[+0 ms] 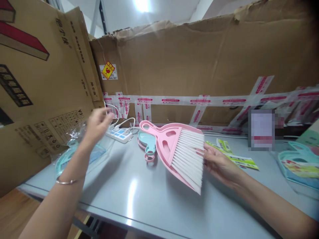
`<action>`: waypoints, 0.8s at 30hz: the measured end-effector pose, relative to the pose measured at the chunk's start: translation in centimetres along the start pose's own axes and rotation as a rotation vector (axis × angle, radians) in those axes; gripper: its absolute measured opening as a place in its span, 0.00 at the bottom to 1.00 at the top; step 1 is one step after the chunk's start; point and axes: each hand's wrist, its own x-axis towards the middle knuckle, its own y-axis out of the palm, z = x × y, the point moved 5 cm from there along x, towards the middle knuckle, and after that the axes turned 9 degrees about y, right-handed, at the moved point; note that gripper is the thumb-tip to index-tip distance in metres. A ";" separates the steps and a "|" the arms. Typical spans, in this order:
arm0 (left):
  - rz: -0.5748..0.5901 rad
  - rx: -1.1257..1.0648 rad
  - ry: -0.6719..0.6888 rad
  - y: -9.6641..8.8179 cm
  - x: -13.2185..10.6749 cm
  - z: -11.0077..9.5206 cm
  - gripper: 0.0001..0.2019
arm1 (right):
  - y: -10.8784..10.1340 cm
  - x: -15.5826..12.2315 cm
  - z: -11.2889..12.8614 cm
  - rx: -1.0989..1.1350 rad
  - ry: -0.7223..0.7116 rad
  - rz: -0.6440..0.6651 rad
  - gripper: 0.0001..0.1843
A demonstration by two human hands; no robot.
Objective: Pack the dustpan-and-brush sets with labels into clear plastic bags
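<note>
My right hand (219,162) grips the wide end of a pink dustpan (163,156) with its hand brush nested in it. The white bristles (188,152) face me, and the pink handle with a hole points up and left. The set is held tilted above the table. My left hand (98,122) is raised at the left, slightly blurred, fingers loosely curled and apart, with nothing visible in it. Behind the pink set, a smaller teal brush (147,139) lies in a pink dustpan, handles toward me.
A white power strip (119,134) with plugged cables lies near the back. Bagged teal dustpan sets lie at the left (67,154) and right (299,162). Yellow-green labels (241,161) rest on the grey table (112,202). Large cardboard boxes (174,63) wall the back and left.
</note>
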 end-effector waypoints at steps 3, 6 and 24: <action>0.632 -0.630 -0.115 7.7 -2.8 -4.4 0.31 | 0.3 -0.3 -0.1 -0.015 0.012 0.009 0.24; 0.600 -0.959 -0.084 10.6 -4.5 -7.2 0.26 | 0.6 -0.5 0.1 -0.071 0.032 0.046 0.25; 0.290 -0.648 0.395 8.6 -3.8 -13.8 0.16 | 9.2 -3.6 7.6 -1.235 -1.011 -0.156 0.02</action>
